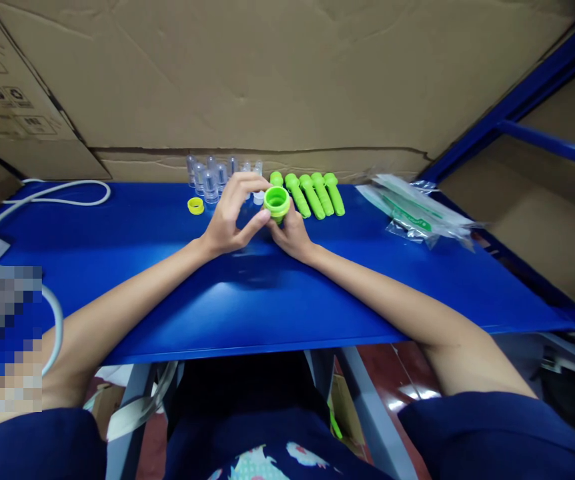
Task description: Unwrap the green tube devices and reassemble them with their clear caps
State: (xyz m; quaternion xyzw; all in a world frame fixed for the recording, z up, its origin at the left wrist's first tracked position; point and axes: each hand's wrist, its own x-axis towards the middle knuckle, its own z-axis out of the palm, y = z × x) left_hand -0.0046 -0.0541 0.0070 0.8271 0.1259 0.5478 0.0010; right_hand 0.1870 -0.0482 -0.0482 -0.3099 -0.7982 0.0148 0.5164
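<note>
- Green plastic cap [276, 202] held up just above the blue table [117, 267], near its far middle, open mouth facing the camera, hollow inside visible.
- Right hand [292, 233] wraps the cap from below and behind; fingers closed snug on its body, mostly hidden behind it.
- Left hand [230, 213] comes in from the left; thumb tip pressed on the cap's lower left side, the other fingers curled over towards its rim. Tight pinch, no gap to see.
- Both forearms rest on the table, wrists close together.
- Row of green plastic handles [312, 193] lies side by side just right of and behind the cap, rounded ends pointing away.
- Cluster of clear plastic vials [210, 177] stands upright behind the left hand, by the table's far edge.
- Yellow ring [196, 205] lies flat, left of the left hand, near the vials.
- Small clear cap [258, 197] sits just beside the green cap's left; partly hidden by fingers.
- Clear plastic bags [412, 210] with green print piled on the right, well apart from the hands.
- White cable [62, 193] loops at far left.
- Cardboard wall [287, 80] behind the table.
</note>
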